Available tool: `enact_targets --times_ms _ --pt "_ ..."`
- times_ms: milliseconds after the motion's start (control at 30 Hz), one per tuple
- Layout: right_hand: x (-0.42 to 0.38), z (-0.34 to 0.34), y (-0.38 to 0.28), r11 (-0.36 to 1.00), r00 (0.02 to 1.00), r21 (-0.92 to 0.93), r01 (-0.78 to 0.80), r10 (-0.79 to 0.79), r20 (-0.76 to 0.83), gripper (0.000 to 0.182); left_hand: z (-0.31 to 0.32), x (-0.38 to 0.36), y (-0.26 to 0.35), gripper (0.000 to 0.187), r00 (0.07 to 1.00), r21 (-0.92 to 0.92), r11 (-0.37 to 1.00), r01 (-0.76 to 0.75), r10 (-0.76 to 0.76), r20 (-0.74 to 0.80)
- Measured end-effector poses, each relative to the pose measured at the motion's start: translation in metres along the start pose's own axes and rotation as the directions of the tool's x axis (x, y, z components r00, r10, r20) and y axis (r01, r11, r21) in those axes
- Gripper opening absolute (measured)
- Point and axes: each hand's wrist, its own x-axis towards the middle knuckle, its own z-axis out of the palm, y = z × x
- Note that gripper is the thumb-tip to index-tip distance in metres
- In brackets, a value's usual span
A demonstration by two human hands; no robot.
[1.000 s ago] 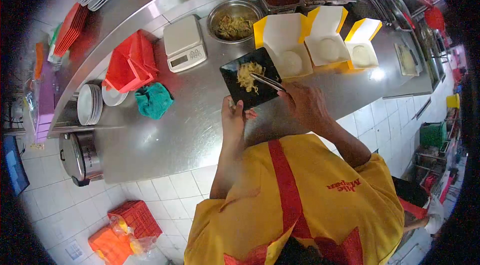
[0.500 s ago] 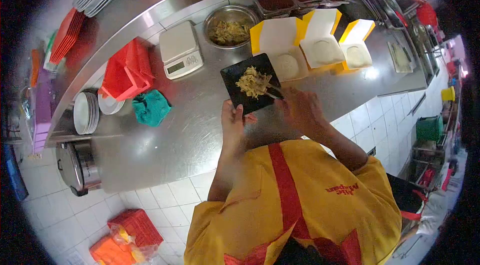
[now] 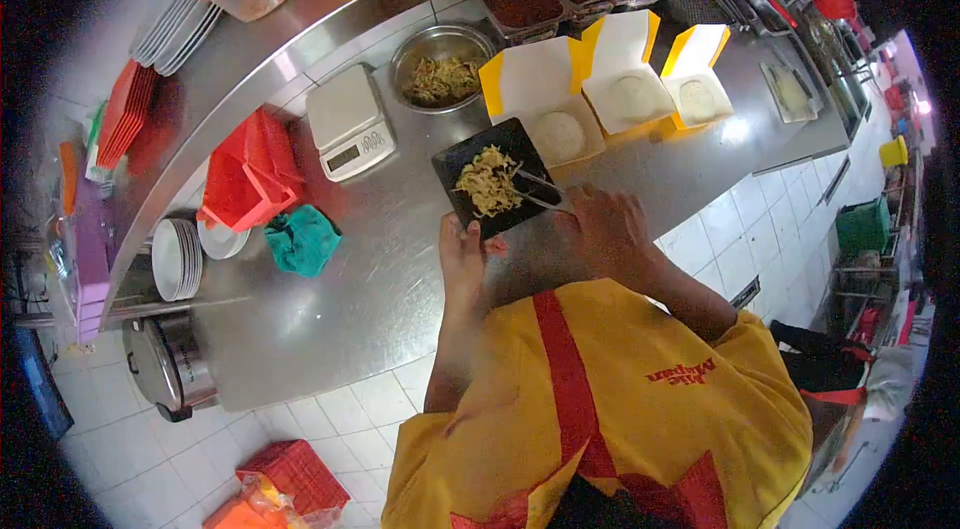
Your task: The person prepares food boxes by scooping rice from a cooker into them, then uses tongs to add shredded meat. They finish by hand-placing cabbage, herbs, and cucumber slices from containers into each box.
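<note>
My left hand (image 3: 465, 254) grips the lower left edge of a square black plate (image 3: 520, 144). Shredded food (image 3: 487, 181) lies in a heap on the plate. Metal tongs (image 3: 538, 187) reach onto the heap from the right, and my right hand (image 3: 603, 224) is closed round their near end. Just beyond the plate stand three open yellow and white boxes, a large one (image 3: 535, 79), a middle one (image 3: 622, 64) and a small one (image 3: 695, 79), each with a pale round portion inside. A steel bowl (image 3: 400, 64) of similar shredded food is behind the plate.
A white scale (image 3: 345, 114), red baskets (image 3: 250, 169), a green cloth (image 3: 302, 240) and white plates (image 3: 177, 259) are on the left. Sauce trays (image 3: 520, 4) line the back. A cutting board (image 3: 790, 94) lies at the right, and a steel pot (image 3: 170, 361) stands lower left.
The view has shifted slightly. The plate is still in my left hand and the tongs in my right, their tips still at the food.
</note>
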Motion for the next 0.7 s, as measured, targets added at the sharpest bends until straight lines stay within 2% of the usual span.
enact_targets --times_ms 67,133,200,233,267,300,333,400,500,700 --pt "-0.001 -0.007 -0.001 0.999 0.998 0.032 -0.024 0.026 -0.05 0.027 0.001 -0.005 -0.001 0.021 1.0 0.027 0.999 0.022 -0.022 -0.004" --pt "0.005 -0.009 -0.014 0.986 0.999 0.16 -0.052 0.049 0.025 0.029 0.005 -0.004 -0.003 0.03 0.997 0.103 0.995 0.019 -0.011 -0.072" --pt "0.015 0.0 -0.016 0.995 0.921 0.017 -0.098 0.084 0.379 0.03 0.019 -0.014 0.015 0.036 0.997 0.285 0.955 0.077 -0.066 -0.049" --pt "0.011 0.008 -0.009 0.976 0.923 -0.004 -0.219 0.208 0.323 0.03 -0.009 -0.005 -0.013 0.039 0.984 0.726 0.67 -0.157 0.039 0.176" --pt "0.006 0.018 -0.003 0.991 0.978 0.096 -0.09 0.07 0.198 0.024 0.012 -0.011 -0.005 0.03 0.999 0.189 0.982 -0.019 0.011 0.044" --pt "0.0 0.022 0.004 0.987 0.996 0.148 0.058 -0.067 0.054 0.02 -0.002 -0.017 -0.017 0.029 0.995 0.422 0.904 -0.072 0.038 0.088" --pt "-0.008 0.013 0.003 0.991 0.995 0.097 0.095 -0.092 -0.032 0.02 -0.007 -0.009 -0.026 0.028 0.987 0.624 0.766 -0.153 0.083 0.141" --pt "0.004 0.076 0.01 0.997 0.985 -0.005 0.075 -0.074 -0.156 0.024 -0.002 -0.008 -0.027 0.028 0.983 0.6 0.784 -0.159 0.071 0.167" --pt "0.016 0.094 0.014 0.99 0.993 0.138 -0.017 0.032 -0.11 0.024 0.02 0.006 -0.033 0.029 0.969 0.592 0.783 -0.189 0.052 0.242" --pt "0.031 0.11 0.011 0.96 0.984 0.245 -0.138 0.16 -0.073 0.026 0.038 0.028 -0.038 0.029 0.942 0.635 0.729 -0.254 0.038 0.333"
